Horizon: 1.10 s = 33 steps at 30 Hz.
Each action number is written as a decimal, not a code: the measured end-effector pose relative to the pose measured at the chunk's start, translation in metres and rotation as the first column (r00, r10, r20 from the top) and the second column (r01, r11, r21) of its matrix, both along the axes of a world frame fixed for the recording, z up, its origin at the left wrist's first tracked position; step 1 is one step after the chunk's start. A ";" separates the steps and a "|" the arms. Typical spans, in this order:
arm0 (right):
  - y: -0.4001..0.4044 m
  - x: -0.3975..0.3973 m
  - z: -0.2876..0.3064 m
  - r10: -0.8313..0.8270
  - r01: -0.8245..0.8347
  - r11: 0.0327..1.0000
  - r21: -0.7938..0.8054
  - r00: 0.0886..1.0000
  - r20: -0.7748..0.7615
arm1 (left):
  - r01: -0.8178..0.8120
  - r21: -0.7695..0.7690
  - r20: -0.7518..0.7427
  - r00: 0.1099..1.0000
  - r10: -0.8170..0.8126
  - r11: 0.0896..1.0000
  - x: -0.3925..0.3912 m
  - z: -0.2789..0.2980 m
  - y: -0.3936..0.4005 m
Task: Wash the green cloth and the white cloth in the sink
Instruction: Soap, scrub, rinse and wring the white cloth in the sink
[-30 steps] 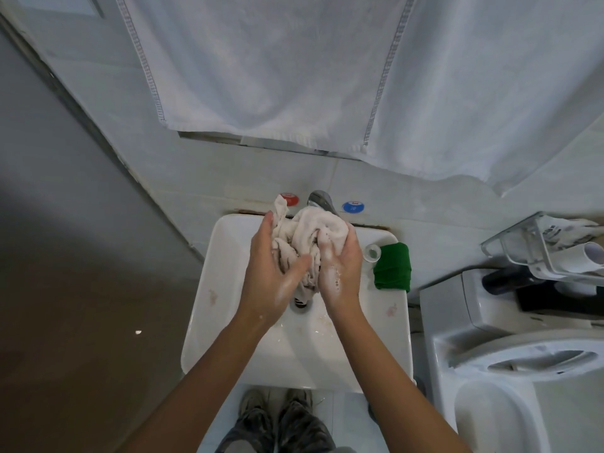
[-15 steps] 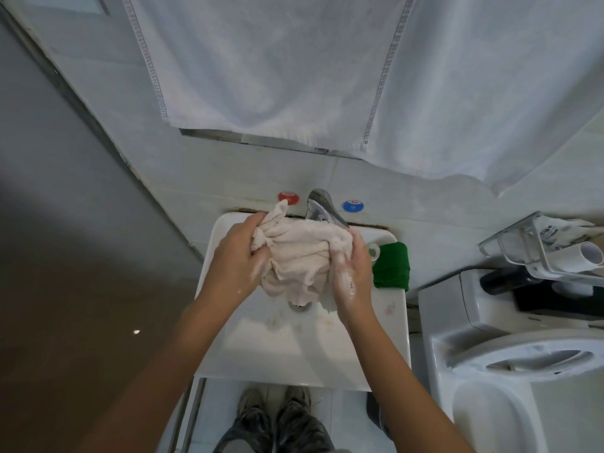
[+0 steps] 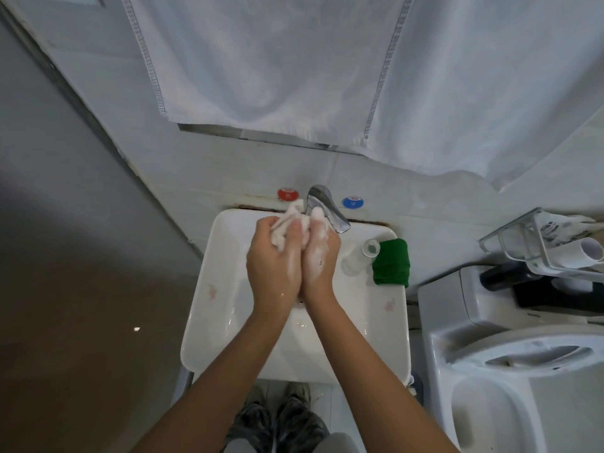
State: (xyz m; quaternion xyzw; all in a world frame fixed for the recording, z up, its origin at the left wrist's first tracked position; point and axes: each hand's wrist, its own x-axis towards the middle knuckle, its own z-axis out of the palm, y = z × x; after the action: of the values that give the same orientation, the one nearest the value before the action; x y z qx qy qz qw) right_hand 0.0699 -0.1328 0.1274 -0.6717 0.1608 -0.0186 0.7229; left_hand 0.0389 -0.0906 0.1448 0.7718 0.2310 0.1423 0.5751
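Observation:
Over the white sink [image 3: 209, 289], my left hand [image 3: 274, 266] and my right hand [image 3: 318, 259] are pressed side by side, both soapy. Between them they squeeze the white cloth [image 3: 289, 220], bunched into a small wad; only its top pokes out beside the chrome tap [image 3: 327, 207]. The green cloth [image 3: 390, 261] lies folded on the sink's right rim, apart from both hands.
A small clear bottle [image 3: 362, 255] lies on the rim beside the green cloth. Red [image 3: 287, 193] and blue [image 3: 353, 202] knobs flank the tap. White towels [image 3: 261, 60] hang above. A toilet [image 3: 523, 354] and a wire rack [image 3: 542, 243] stand to the right.
The cloth was spread wide between my parted hands; both hands have since come together and crushed it into a small wad under the tap.

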 end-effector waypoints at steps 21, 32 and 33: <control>-0.006 -0.002 0.000 0.141 -0.152 0.983 -0.107 0.984 -0.105 | 0.053 0.075 0.031 0.998 -0.055 0.996 0.019 -0.019 0.008; -0.009 -0.009 0.002 0.155 -0.166 0.983 -0.082 0.980 -0.126 | -0.004 0.084 -0.064 0.998 0.009 0.996 0.037 -0.018 0.011; -0.009 -0.015 0.003 0.180 -0.193 0.976 -0.098 0.976 -0.126 | -0.042 0.022 -0.065 0.997 0.044 0.999 0.040 -0.017 0.014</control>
State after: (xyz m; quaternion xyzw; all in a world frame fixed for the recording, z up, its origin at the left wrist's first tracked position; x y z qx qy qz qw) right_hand 0.0549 -0.1415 0.1305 -0.7224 0.1376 0.0799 0.6729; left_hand 0.0787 -0.0764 0.1281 0.7769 0.2649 0.1317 0.5559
